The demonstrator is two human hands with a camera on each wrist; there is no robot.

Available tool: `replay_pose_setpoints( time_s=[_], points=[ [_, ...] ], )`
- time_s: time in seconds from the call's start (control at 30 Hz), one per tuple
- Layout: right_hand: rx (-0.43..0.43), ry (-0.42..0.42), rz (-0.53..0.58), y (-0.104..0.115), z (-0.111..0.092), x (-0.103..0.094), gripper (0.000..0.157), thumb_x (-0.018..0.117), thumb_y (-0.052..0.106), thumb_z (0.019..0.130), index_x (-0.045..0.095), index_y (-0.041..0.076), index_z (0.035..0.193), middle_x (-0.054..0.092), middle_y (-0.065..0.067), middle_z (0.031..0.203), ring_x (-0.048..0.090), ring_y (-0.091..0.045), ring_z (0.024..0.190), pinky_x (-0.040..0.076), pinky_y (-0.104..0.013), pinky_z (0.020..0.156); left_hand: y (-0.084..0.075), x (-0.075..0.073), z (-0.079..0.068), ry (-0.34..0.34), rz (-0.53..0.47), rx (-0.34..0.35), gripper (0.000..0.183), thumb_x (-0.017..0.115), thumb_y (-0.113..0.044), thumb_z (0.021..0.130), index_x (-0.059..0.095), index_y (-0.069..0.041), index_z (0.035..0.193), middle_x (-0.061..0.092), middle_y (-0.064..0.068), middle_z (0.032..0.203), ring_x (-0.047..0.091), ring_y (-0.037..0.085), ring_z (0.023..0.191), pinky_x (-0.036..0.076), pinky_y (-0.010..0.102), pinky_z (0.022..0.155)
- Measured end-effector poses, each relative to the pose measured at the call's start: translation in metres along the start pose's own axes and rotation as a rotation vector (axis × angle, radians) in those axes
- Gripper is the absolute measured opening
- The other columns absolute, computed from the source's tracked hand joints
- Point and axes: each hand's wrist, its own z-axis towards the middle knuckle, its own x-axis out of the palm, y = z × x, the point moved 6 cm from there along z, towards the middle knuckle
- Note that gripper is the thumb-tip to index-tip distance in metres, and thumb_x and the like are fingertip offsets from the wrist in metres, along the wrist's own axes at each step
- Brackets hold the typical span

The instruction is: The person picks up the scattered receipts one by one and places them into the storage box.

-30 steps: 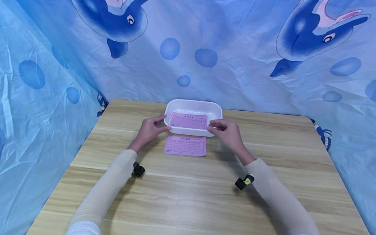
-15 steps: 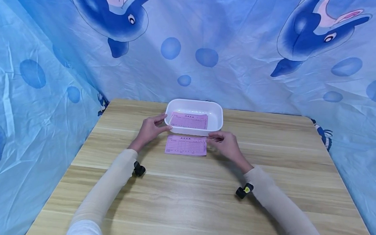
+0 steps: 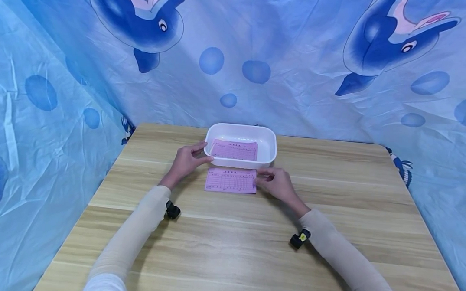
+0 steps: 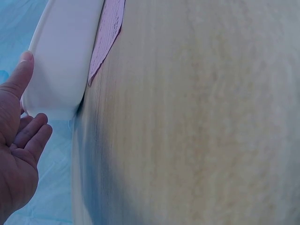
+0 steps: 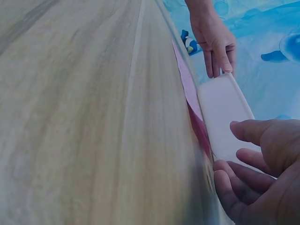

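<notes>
A white plastic box point(image 3: 269, 152) stands near the table's back edge, with pink printed form slips point(image 3: 234, 150) lying inside. In front of it another pink form slip point(image 3: 230, 181) lies on the table, its right part slightly raised in the right wrist view. My left hand point(image 3: 186, 161) holds the box's near-left corner, thumb on the rim point(image 4: 35, 56) and fingers at the end wall. My right hand point(image 3: 276, 183) is at the right end of the front slip, thumb and fingers apart in the right wrist view point(image 5: 262, 173). Whether its fingertips touch the slip, I cannot tell.
The wood-grain table point(image 3: 228, 249) extends toward me and to both sides. A blue curtain point(image 3: 305, 101) with dolphin prints hangs right behind the back edge and along the sides. A small black camera sits on each wrist.
My right hand has left the box's near-right corner and come down toward me to the right end of the front slip. The left hand stays at the box; the slips have not visibly shifted.
</notes>
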Motion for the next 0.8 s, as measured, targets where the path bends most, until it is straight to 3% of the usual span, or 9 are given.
replay_pose_setpoints(
  time_s=[0.27,0.57,0.8],
  points=[
    [0.042,0.021,-0.012,-0.002,0.003,0.006,0.034,0.082,0.019,0.089,0.074,0.006,0.119,0.076,-0.008,0.109,0.072,-0.019,0.089,0.063,-0.030,0.072,-0.002,-0.001,-0.001,0.000,-0.003,-0.004,0.078,0.087,-0.040,0.081,0.055,-0.005,0.144,0.047,0.012,0.154,0.056,0.029,0.134,0.055,0.033,0.104],
    [0.051,0.014,-0.041,-0.001,0.007,0.011,0.033,0.084,0.018,0.085,0.076,0.006,0.115,0.077,-0.007,0.100,0.069,-0.017,0.081,0.058,-0.025,0.063,-0.001,0.000,-0.001,0.000,0.002,0.006,0.079,0.086,-0.042,0.081,0.055,-0.005,0.143,0.048,0.013,0.153,0.057,0.029,0.133,0.055,0.034,0.103],
    [0.031,-0.005,-0.086,0.003,0.009,0.015,0.032,0.084,0.017,0.084,0.077,0.005,0.113,0.077,-0.007,0.099,0.068,-0.016,0.081,0.058,-0.026,0.065,-0.003,-0.001,0.000,-0.016,0.003,0.021,0.075,0.088,-0.035,0.082,0.057,-0.001,0.141,0.051,0.015,0.151,0.058,0.031,0.132,0.055,0.033,0.104]
  ],
)
